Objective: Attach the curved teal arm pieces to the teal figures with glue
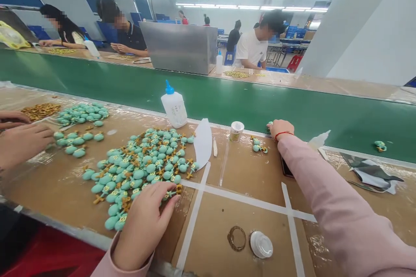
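1. Beside the teal charm pile (139,173), the front table edge (61,225) is nearly reached by the lowest charms, and the green conveyor belt (208,95) is run behind.
2. At the pile's near rim, a gold-trimmed charm (170,194) is pinched by the curled left hand (143,225).
3. Right of the pile, the right hand (281,130) is held beside a small teal piece (269,126); its grip cannot be told.
4. Behind the pile, a blue-capped squeeze bottle (173,106) is stood upright, its contents not distinguishable.

— What colours show beside the translucent white plastic squeeze bottle (173,108)?

— Its nozzle cap (168,88) is blue. Left of it, pale turquoise rounded pieces (136,177) carry golden-brown crosses; right of it runs a pink sleeve (338,194).
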`<state>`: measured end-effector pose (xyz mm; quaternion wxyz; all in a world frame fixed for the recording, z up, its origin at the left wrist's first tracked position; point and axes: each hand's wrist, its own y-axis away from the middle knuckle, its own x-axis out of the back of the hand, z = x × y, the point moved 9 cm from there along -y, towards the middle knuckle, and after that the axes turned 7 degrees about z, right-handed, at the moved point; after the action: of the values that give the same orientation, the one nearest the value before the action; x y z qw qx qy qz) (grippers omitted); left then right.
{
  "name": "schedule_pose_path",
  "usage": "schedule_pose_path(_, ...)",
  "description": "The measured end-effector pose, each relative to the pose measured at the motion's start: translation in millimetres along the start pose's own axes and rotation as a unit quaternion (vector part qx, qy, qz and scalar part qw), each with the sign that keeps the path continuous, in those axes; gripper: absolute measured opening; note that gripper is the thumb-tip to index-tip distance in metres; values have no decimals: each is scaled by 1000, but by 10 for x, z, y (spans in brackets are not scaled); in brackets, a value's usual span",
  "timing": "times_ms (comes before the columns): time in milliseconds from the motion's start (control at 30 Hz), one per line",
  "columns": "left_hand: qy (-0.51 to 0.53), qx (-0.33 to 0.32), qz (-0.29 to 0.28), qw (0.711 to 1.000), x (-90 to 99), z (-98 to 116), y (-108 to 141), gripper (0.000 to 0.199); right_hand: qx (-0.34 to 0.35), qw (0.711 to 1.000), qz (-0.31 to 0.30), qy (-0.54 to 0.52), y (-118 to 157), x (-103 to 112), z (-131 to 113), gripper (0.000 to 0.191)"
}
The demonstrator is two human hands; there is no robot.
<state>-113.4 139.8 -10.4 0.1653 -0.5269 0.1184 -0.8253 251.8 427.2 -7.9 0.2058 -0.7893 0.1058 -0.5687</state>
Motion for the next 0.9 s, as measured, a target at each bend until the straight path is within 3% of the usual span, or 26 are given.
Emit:
schedule_pose_path(100,-90,-62,-37,993,-113,105,-199,25,-27,998,-31,40,171,139,102,29)
schedule_pose_path(167,-124,-95,-53,986,-217,188,-349,25,-25,997,-39,59,409,344,148,23)
schedule_pose_path(367,-156,-174,-118,965,-586,414,-759,34,-26,996,-62,54,1611,1006,427,28)
schedule_pose_path(433,-158,-191,-134,960,-663,457,-832,29,-58,993,-86,51,1977,1083,579,26)
schedule_pose_path(533,-152,-208,-142,956,-714,498,-876,22,-108,984,-128,58,2333,1015,754,26)
schedule_pose_path(767,-149,-219,-141,954,-647,551,-843,17,-104,988,-108,30,2334,766,693,15)
schedule_pose_path(900,-91,-155,-144,973,-508,533,-816,20,-103,991,-85,-12,2326,777,658,16)
